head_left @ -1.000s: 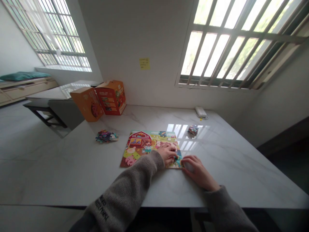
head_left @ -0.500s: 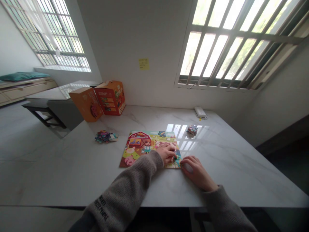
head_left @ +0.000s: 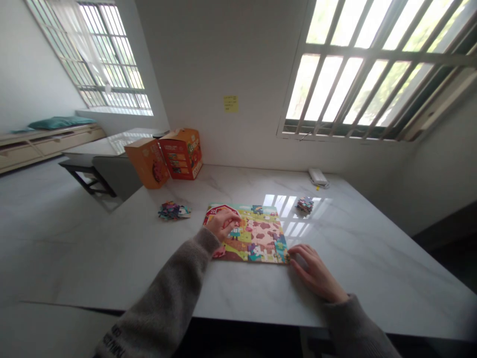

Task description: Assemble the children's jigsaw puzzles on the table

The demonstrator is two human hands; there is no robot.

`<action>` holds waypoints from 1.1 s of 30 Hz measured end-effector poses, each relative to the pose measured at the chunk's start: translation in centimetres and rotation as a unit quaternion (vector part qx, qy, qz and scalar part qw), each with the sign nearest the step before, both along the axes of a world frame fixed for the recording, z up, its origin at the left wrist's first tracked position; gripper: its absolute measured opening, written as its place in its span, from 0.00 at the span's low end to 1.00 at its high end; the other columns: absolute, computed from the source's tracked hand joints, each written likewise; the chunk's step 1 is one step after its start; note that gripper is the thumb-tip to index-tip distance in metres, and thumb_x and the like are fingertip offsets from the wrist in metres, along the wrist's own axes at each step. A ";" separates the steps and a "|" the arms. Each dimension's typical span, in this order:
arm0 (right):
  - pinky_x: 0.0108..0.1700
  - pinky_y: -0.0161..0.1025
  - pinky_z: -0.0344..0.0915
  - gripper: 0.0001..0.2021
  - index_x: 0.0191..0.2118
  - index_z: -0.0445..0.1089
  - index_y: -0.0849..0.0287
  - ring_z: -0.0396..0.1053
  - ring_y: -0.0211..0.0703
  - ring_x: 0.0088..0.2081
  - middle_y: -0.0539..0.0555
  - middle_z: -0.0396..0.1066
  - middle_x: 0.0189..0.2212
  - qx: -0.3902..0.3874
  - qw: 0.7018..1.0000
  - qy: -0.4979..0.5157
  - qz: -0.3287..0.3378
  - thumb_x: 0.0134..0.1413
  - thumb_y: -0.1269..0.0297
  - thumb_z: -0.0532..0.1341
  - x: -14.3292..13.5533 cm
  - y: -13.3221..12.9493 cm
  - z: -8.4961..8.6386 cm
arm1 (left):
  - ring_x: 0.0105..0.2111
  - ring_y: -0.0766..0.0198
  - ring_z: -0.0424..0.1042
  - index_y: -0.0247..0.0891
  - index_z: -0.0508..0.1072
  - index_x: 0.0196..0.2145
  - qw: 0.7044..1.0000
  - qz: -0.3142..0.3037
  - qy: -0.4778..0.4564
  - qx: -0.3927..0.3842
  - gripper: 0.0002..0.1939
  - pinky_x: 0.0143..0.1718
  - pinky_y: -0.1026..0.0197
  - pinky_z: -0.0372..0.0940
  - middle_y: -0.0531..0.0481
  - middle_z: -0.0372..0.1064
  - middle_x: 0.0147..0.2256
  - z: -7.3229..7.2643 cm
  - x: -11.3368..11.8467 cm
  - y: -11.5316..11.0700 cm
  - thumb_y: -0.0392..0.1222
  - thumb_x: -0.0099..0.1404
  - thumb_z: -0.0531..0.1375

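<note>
A farm-themed jigsaw puzzle (head_left: 264, 236) lies flat on the table, showing a red barn, a spotted cow and several joined pieces. Over its left part is my left hand (head_left: 222, 223), fingers loosely bent and pointing right, hiding some of the barn; nothing shows in it. Resting on the table at the puzzle's lower right corner, my right hand (head_left: 313, 271) has its fingers curled, with thumb and fingertips against the edge. What lies under those fingertips is partly hidden. A blue piece (head_left: 257, 209) near the top edge differs in colour from the picture around it.
A pile of loose puzzle pieces (head_left: 173, 211) lies left of the puzzle, and a smaller stack (head_left: 304, 204) lies to the right. Two orange boxes (head_left: 182, 155) stand at the back left. A white device with a cable (head_left: 317, 176) sits near the wall.
My left hand has moved left, from the cow's side of the puzzle to the barn, uncovering the cow. My right hand stays at the lower right corner. The view has shifted slightly.
</note>
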State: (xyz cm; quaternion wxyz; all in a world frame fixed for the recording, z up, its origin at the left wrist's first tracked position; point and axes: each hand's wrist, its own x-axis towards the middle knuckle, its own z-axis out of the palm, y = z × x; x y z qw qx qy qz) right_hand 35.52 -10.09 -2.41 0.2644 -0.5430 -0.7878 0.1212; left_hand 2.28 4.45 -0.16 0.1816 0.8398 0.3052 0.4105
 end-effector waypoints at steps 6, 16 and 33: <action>0.50 0.50 0.68 0.09 0.45 0.71 0.52 0.70 0.51 0.47 0.57 0.73 0.44 0.021 1.000 0.008 -0.004 0.65 0.58 0.56 0.2 0.4 -0.5 | 0.38 0.57 0.72 0.38 0.77 0.40 0.987 0.128 0.098 0.023 0.11 0.44 0.54 0.67 0.47 0.76 0.36 -2.8 -7.7 0.6 0.35 0.63 0.56; 0.49 0.51 0.71 0.11 0.46 0.72 0.51 0.72 0.53 0.46 0.58 0.74 0.44 0.048 0.999 0.006 -0.008 0.64 0.56 0.56 0.8 0.8 -1.8 | 0.54 0.48 0.64 0.42 0.75 0.43 0.886 0.410 0.214 0.029 0.14 0.55 0.48 0.58 0.45 0.71 0.51 -2.5 -15.8 2.7 0.35 0.60 0.58; 0.47 0.50 0.73 0.12 0.48 0.71 0.51 0.74 0.53 0.46 0.57 0.75 0.44 0.061 0.998 0.013 -0.015 0.62 0.57 0.57 0.7 0.8 -1.5 | 0.54 0.48 0.64 0.42 0.75 0.36 0.892 0.382 0.241 0.002 0.05 0.56 0.47 0.57 0.45 0.70 0.49 -3.7 -16.4 3.7 0.39 0.60 0.62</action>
